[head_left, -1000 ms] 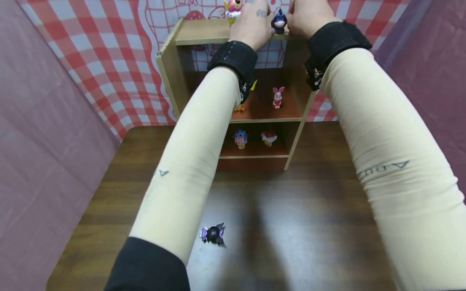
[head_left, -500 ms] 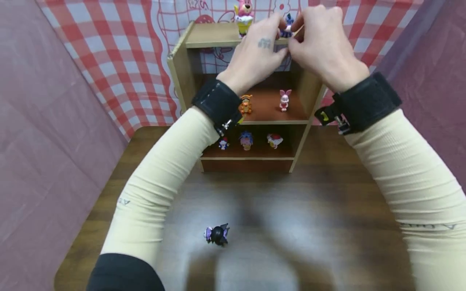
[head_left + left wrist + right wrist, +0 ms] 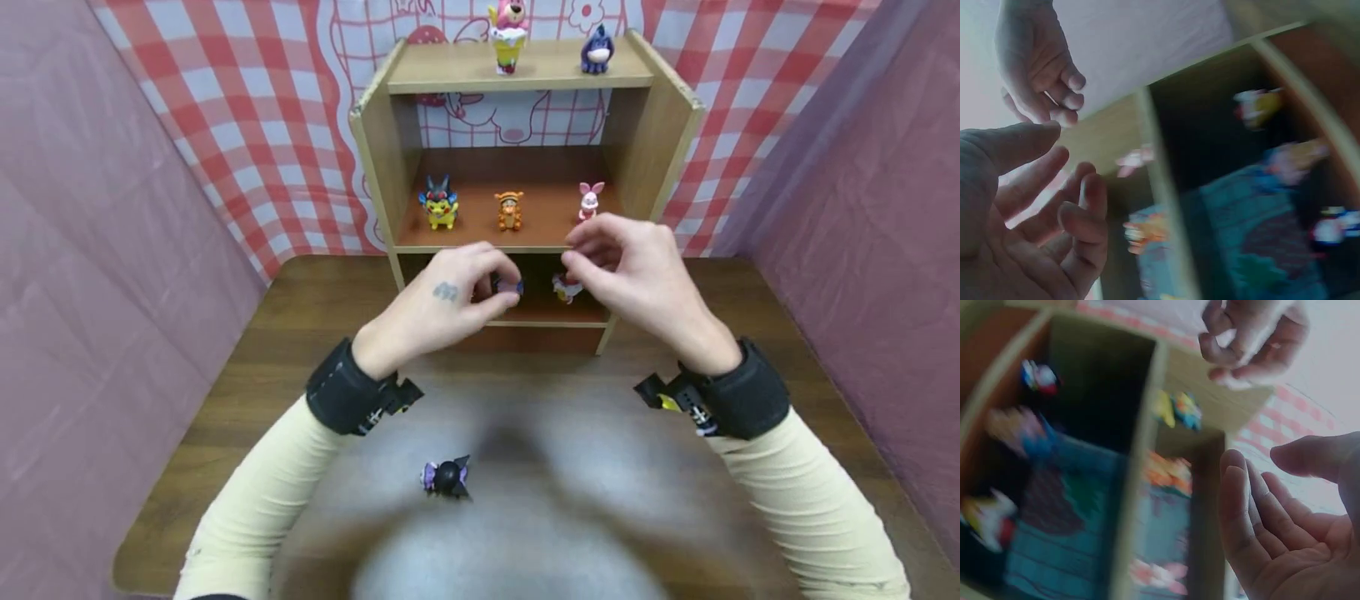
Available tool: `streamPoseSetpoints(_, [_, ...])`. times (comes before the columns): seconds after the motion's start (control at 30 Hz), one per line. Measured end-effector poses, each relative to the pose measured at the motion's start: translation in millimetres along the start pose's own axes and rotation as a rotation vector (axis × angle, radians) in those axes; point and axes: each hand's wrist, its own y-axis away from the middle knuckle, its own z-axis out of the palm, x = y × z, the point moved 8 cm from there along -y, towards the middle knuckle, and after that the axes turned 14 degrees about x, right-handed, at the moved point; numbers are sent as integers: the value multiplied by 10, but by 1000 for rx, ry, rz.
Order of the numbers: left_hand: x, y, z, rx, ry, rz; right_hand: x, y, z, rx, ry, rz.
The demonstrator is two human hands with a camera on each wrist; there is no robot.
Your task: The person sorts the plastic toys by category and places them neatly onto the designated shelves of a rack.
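Observation:
In the head view my left hand [image 3: 442, 304] hovers before the lower part of a small wooden shelf [image 3: 517, 83], fingers loosely bent around nothing. My right hand [image 3: 648, 283] is also bare, held in the air near the pink piglet figurine [image 3: 588, 202]. A blue donkey figurine [image 3: 597, 52] sits on the shelf's top board, right of a pink bear figurine [image 3: 507, 40] in a yellow cup. On the middle board stand a yellow figurine [image 3: 440, 208] with a dark hood and an orange tiger figurine [image 3: 509, 212]. Both wrist views show nothing gripped.
A black and purple figurine [image 3: 447, 477] lies on the wooden table [image 3: 225, 417]. The lowest board carries several figurines, partly hidden by my hands, including a white and red one [image 3: 567, 288]. Pink cloth [image 3: 847, 208] hangs at both sides; checked cloth [image 3: 247, 125] is behind.
Both hands have left the donkey figurine on the top board and come down and back toward me, moving apart. The donkey figurine stays there; the middle board's figurines are now uncovered.

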Motion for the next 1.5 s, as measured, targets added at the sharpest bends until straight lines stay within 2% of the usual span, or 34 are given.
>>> streamPoseSetpoints(0.07, [-94,214,42,-21,8,-17,94,140,115,-37,-30,34])
streamPoseSetpoints(0.17, [-202,457,60,-12,19,-33,225,302,262,-65,-57,69])
streamPoseSetpoints(0.33, [-396,790,99,7,46,-99,424,571,482,-112,-118,134])
streamPoseSetpoints(0.5, [-534,1097,183,-33,39,-162,546,815,741,-173,-164,151])
streamPoseSetpoints(0.6, [-582,1272,260,-113,13,-191,573,937,900,-211,-169,117])
streamPoseSetpoints(0.7, [-594,1425,358,-236,-29,-213,594,1063,1055,-270,-153,72])
streamPoseSetpoints(0.8, [-596,1572,470,-368,-81,-238,602,1206,1233,-367,-130,23])
streamPoseSetpoints(0.93, [-614,1770,640,-508,-133,-274,582,1428,1500,-524,-107,-32])
streamPoseSetpoints(1.03, [-615,1888,754,-569,-139,-279,542,1577,1672,-613,-119,-51])
streamPoseSetpoints(1.17, [-591,1967,836,-595,-117,-254,492,1724,1851,-696,-154,-43])
streamPoseSetpoints(1.37, [-547,1979,865,-575,-50,-206,461,1828,2027,-741,-161,-33])
streamPoseSetpoints(1.5, [-547,1966,852,-521,-21,-165,434,1847,2088,-741,-145,-62])
